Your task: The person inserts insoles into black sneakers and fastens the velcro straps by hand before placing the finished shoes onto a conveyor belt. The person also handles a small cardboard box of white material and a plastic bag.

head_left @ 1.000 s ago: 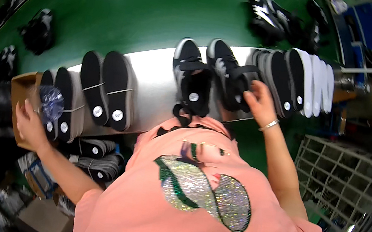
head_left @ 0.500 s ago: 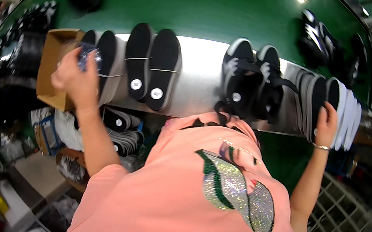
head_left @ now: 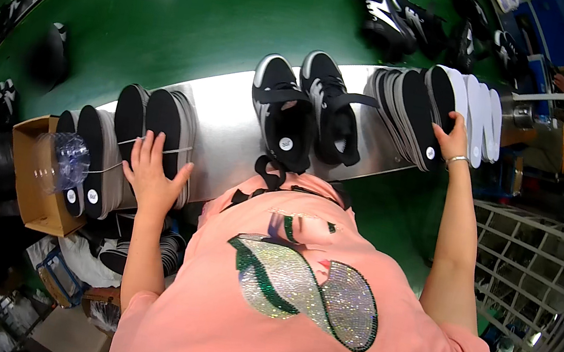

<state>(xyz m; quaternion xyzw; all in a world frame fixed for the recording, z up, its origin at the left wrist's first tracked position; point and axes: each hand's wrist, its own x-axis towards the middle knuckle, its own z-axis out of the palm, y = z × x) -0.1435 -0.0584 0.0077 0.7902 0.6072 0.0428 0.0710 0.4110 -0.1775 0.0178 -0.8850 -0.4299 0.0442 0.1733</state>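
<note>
My left hand (head_left: 154, 173) lies with fingers spread on a bundle of black insoles (head_left: 171, 116), whose pale band runs by the fingertips. Left of it stands another banded stack of black insoles (head_left: 95, 145) with round white stickers at the heels. On the right, my right hand (head_left: 456, 139) has thumb and fingers closed around the heel end of a black insole (head_left: 440, 91). That insole stands between a row of grey-edged black insoles (head_left: 401, 110) and several white insoles (head_left: 471, 114). A pair of black sneakers (head_left: 296, 115) sits in the middle, toes pointing away.
An open cardboard box (head_left: 32, 198) and crumpled clear plastic (head_left: 68, 159) are at the far left. Insoles and sneakers stand on a metal ledge (head_left: 223, 103). Beyond it, a green surface (head_left: 226, 17) carries more sneakers (head_left: 386, 22). A wire rack (head_left: 530, 255) stands at lower right.
My left hand has moved right, from beside the box and plastic onto the banded insoles, and its fingers have spread. My right hand stays at the insole row. The view has turned.
</note>
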